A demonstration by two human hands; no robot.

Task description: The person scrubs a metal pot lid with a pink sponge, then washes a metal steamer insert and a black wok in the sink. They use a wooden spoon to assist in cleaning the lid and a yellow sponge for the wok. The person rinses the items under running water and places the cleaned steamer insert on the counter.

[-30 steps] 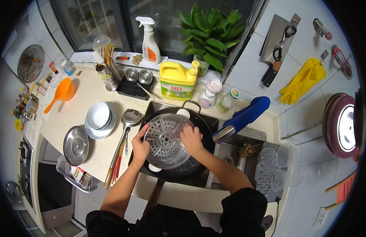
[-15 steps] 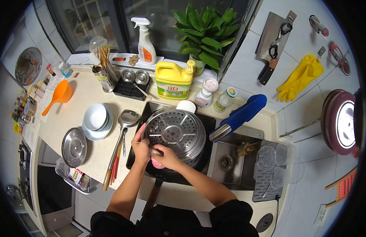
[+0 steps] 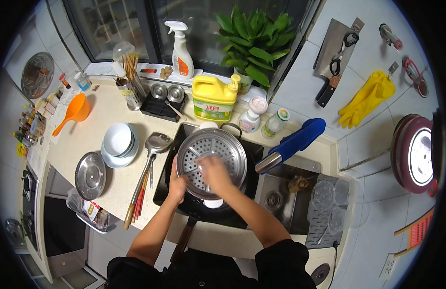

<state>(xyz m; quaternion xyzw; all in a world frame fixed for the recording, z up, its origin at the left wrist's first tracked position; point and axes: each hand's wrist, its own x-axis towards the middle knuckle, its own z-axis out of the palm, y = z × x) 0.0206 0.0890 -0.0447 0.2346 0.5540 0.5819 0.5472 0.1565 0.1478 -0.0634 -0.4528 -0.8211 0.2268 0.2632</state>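
A round stainless-steel steamer basket (image 3: 190,153) with a perforated bottom is held over a black wok (image 3: 177,206) at the left sink basin. My left hand (image 3: 177,187) is closed on the basket's near left side, thumb at the rim. My right hand (image 3: 214,172) is over the perforated bottom, its fingers curled in and smeared by motion. Something pale shows at its fingertips, too blurred to name. A white handle (image 3: 213,203) sticks out at the basket's near side. The wok's wooden handle (image 3: 183,239) points toward me.
Left lie a spatula (image 3: 152,149), stacked bowls (image 3: 118,140), a metal lid (image 3: 90,175) and an orange scoop (image 3: 78,109). Behind stands a yellow detergent jug (image 3: 214,98). A blue-sleeved faucet (image 3: 295,143) reaches over the right basin (image 3: 281,214), beside glasses on a grey mat (image 3: 317,226).
My right hand has moved from the basket's near rim up onto its perforated bottom. The basket has turned, so its handles sit differently. A pink patch under my hands no longer shows.
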